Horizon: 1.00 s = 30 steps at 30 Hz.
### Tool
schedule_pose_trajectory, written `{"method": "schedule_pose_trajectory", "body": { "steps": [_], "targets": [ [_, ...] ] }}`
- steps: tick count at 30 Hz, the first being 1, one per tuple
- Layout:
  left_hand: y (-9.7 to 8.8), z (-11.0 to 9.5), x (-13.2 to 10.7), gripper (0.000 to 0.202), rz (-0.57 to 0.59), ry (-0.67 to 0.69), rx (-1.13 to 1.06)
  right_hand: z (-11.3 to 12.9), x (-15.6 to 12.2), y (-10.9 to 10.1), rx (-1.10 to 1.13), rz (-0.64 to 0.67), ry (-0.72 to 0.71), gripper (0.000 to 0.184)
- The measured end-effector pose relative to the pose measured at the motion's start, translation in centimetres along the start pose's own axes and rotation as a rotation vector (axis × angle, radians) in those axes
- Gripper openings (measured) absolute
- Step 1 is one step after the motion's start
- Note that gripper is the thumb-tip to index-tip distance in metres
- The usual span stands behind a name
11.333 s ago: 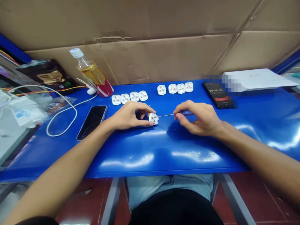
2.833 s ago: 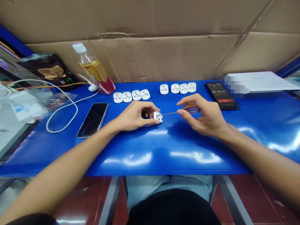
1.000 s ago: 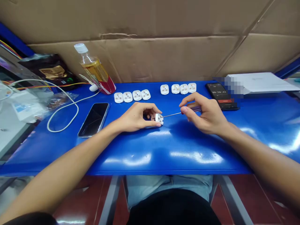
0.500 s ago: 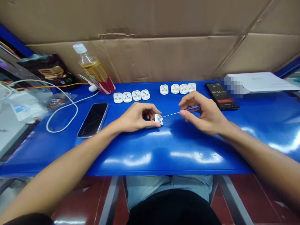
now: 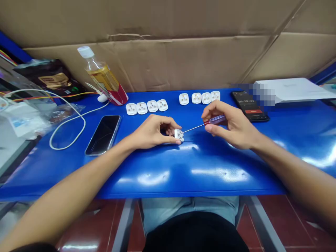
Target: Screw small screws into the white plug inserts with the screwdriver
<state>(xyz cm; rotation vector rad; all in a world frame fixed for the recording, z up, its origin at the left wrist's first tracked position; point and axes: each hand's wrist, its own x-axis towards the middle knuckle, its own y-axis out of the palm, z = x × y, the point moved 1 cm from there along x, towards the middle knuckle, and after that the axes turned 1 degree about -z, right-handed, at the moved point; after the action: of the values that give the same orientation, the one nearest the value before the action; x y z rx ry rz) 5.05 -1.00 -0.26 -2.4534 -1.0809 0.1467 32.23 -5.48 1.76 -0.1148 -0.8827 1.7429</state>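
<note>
Between the thumb and fingers of my left hand (image 5: 154, 133) is a small white plug (image 5: 179, 135), held on edge with its metal fittings facing right. My right hand (image 5: 231, 126) grips a screwdriver (image 5: 215, 120) by its purple, red-collared handle. The thin shaft slants down to the left, and its tip meets the face of the plug. Behind my hands lie similar white plug parts: several in a left row (image 5: 142, 108) and several in a right row (image 5: 196, 98). Fingers hide the back of the held plug.
A dark phone (image 5: 103, 134) lies left of my left forearm, near a white cable (image 5: 52, 134). A drink bottle (image 5: 106, 78) stands at the back left. Behind my right hand are a phone showing a timer (image 5: 248, 105) and a white box (image 5: 291, 91). Cardboard (image 5: 183, 63) lines the back.
The screwdriver handle shows more between my right fingers, which have shifted slightly right along it. The plug has turned a little in my left hand, and the tip stays at its face.
</note>
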Motion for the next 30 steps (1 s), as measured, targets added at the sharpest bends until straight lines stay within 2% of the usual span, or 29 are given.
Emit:
{"method": "schedule_pose_trajectory", "body": {
  "steps": [3, 6, 12, 22, 25, 30],
  "targets": [
    [-0.1, 0.2, 0.1, 0.044, -0.06, -0.01, 0.003, 0.0, 0.0, -0.8, -0.071, 0.083, -0.062, 0.015],
    [-0.1, 0.5, 0.2, 0.043, -0.07, -0.02, -0.012, -0.2, 0.1, -1.1, -0.056, 0.129, -0.045, 0.013],
    [-0.2, 0.7, 0.1, 0.042, -0.08, -0.005, -0.009, -0.5, 0.1, -0.5, 0.157, 0.178, 0.124, 0.023],
    [-0.3, 0.8, 0.2, 0.042, -0.057, 0.016, -0.009, 0.0, 0.3, 1.1, 0.539, 0.095, 0.428, 0.037],
    [-1.1, 1.0, 0.2, 0.043, -0.005, 0.013, 0.017, -0.1, 0.5, 1.3, 0.585, 0.062, 0.413, 0.036],
    [-2.7, 1.2, 0.2, 0.043, 0.073, 0.115, 0.218, -1.2, 1.0, 0.7, 0.522, -0.106, 0.238, 0.027]
  ]
}}
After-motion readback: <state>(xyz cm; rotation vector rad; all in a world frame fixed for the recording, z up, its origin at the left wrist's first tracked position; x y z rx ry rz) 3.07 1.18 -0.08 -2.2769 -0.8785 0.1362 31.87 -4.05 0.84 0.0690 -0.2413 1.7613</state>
